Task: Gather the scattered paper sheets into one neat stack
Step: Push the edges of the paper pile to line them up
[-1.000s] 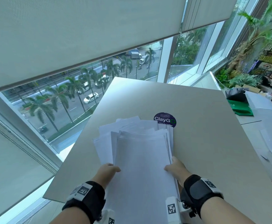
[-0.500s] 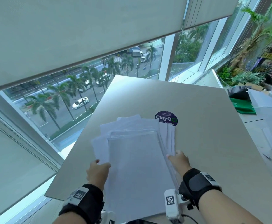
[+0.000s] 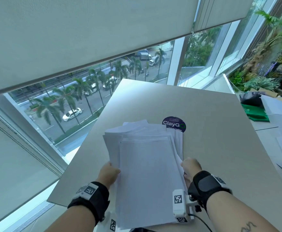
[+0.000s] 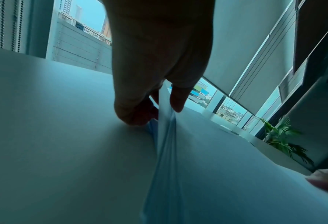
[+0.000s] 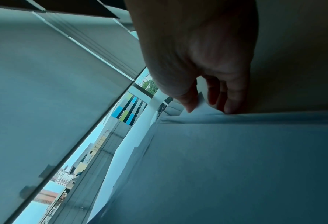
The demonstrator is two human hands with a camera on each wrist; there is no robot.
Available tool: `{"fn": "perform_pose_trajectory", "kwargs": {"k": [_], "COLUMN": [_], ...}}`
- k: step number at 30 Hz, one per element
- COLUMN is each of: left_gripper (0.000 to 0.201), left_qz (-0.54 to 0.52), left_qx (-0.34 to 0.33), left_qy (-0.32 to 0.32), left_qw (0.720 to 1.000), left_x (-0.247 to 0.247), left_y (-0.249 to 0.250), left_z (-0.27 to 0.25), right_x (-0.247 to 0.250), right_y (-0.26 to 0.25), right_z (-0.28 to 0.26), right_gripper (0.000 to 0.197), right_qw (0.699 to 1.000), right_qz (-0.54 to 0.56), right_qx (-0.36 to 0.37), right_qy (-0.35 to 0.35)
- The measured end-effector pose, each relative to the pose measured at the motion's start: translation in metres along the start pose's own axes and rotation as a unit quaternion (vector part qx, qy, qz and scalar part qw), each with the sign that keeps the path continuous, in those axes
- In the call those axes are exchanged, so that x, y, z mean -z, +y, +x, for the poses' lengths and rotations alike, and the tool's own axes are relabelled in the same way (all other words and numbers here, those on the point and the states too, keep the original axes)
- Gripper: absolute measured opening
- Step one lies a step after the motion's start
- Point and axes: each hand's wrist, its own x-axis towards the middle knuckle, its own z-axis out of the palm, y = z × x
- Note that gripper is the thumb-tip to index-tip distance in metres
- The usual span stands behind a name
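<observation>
Two hands flank sheets on table: left hand pinches left edge, right hand pinches right edge, likely squeezing sides square. Far ends fanned, overlapping sticker, so stack not yet neat.

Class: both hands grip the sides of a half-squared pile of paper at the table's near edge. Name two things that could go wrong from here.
1. The paper pile overhangs the near edge of the table; if the left hand or right hand loosens, sheets may slide off.
2. Sheets at the far end are fanned out near the round sticker; squeezing the sides may crumple them.
</observation>
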Motion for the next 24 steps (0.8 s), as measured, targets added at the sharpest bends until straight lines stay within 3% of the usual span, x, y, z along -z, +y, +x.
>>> {"fn": "perform_pose_trajectory", "kwargs": {"k": [3, 5, 8, 12, 17, 22, 24], "left_gripper": [0.006, 0.013, 0.012, 0.013, 0.01, 0.016, 0.017], "left_qz": [-0.011, -0.009, -0.011, -0.003, -0.014, -0.043, -0.042], "left_qx": [0.001, 0.006, 0.016, 0.025, 0.041, 0.057, 0.063], "left_qy": [0.028, 0.04, 0.031, 0.047, 0.069, 0.088, 0.096], "left_qw": [1.0, 0.999, 0.999, 0.999, 0.997, 0.994, 0.993], "left_x": [0.0, 0.001, 0.0, 0.004, 0.011, 0.013, 0.015], "left_y": [-0.008, -0.009, -0.011, -0.015, -0.014, -0.014, -0.018], "left_z": [0.001, -0.001, -0.003, 0.005, 0.001, -0.003, 0.001], "right_x": [0.003, 0.008, 0.019, 0.029, 0.034, 0.03, 0.027], "right_y": [0.006, 0.007, 0.015, 0.021, 0.03, 0.037, 0.038], "right_z": [0.005, 0.002, -0.005, -0.014, -0.023, -0.031, -0.029], "right_gripper": [0.017, 0.009, 0.031, 0.03, 0.034, 0.041, 0.03], "right_qw": [1.0, 0.999, 0.997, 0.988, 0.953, 0.925, 0.918], "right_qz": [-0.022, -0.003, -0.053, -0.12, -0.234, -0.25, -0.244], "right_qx": [-0.015, -0.022, 0.018, 0.042, 0.04, -0.014, -0.038], "right_qy": [-0.014, -0.03, -0.051, -0.085, -0.191, -0.286, -0.311]}}
